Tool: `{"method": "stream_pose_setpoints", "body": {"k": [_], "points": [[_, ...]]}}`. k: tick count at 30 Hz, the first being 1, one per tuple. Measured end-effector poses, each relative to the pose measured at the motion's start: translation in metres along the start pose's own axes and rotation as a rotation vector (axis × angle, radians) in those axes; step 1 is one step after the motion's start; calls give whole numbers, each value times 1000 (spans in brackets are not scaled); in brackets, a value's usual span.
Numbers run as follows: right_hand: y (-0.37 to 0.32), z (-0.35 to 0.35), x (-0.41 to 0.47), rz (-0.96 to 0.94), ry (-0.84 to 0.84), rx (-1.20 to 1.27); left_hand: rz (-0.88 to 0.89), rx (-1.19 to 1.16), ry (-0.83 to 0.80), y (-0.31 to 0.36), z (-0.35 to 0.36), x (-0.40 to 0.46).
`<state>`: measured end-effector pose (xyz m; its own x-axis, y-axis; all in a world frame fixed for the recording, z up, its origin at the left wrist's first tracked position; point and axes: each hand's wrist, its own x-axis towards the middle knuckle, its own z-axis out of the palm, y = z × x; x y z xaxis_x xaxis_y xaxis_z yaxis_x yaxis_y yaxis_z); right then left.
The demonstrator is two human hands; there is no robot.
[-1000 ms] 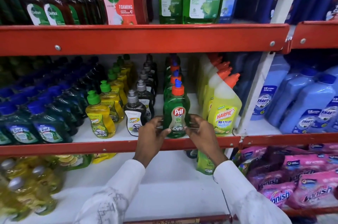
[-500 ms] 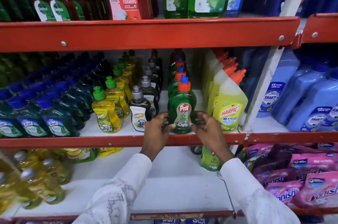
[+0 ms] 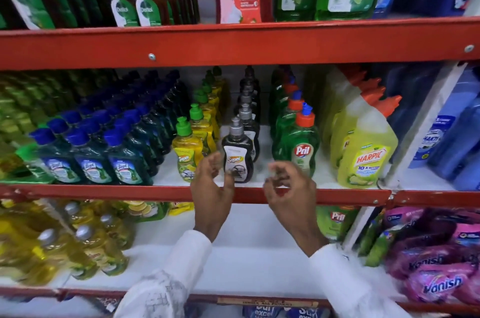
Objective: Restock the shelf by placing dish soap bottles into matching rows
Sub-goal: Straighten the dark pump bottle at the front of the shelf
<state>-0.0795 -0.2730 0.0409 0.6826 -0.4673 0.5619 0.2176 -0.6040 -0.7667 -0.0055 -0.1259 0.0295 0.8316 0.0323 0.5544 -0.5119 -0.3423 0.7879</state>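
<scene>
Head view, mid shelf (image 3: 350, 196) w/ red front lip, L to R. Far L: blue-capped dark green bottles (image 3: 89, 159), 3 at the front, rows running back; exact depth blurred. Next: yellow Super bottle (image 3: 187, 153) w/ green cap heads a row of approx. 5 visible caps. Next: dark Super bottle (image 3: 237, 153) w/ grey cap heads a row of approx. 5–6; the rear ones are dim.

Left hand (image 3: 211, 189) is raised in front of the shelf lip, just L of the dark Super bottle, fingers loosely curled, grip open, holding nothing; its fingertips overlap the lower edge of the yellow Super label. Right hand (image 3: 289, 188) is just R of the dark Super bottle, fingers half curled, grip empty; motion-blurred at the tips. It partly covers the base of the Pril bottle (image 3: 298, 147).

Pril bottle: green, orange cap w/ blue tip, upright at the shelf front, free of both hands, heading its matching Pril row (approx. 4 caps seen behind). Just R: yellow Harpic bottle (image 3: 367, 153) w/ orange nozzle, front of a row of approx. 4. A white upright post (image 3: 426, 123) divides this bay from pale blue jugs (image 3: 457, 136) at far R.

Upper shelf: brown Dettol bottles (image 3: 135, 6), 1 red Dettol pack, 2 green Dettol bottles. Lower shelf: yellow bottles (image 3: 85, 245) at L, 1 Pril refill, pink Vanish packs (image 3: 439, 284) at R.
</scene>
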Motion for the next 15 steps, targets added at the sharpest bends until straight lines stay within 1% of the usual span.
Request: {"method": "stream_pose_setpoints", "body": {"k": [2, 4, 6, 8, 12, 15], "points": [[-3, 20, 11, 46, -151, -64, 6, 107, -152, -8, -1, 12], [-4, 32, 23, 70, -250, -145, 4, 169, -300, -12, 0, 23], [-3, 37, 32, 95, -320, -215, -36, 181, -380, -14, 2, 32], [-1, 41, 35, 103, -332, -231, -55, 177, -395, -17, 3, 37], [4, 41, 33, 118, -285, -226, -8, 98, -374, -17, 4, 35], [5, 39, 31, 123, -265, -254, -14, 50, -372, -15, 5, 33]]}}
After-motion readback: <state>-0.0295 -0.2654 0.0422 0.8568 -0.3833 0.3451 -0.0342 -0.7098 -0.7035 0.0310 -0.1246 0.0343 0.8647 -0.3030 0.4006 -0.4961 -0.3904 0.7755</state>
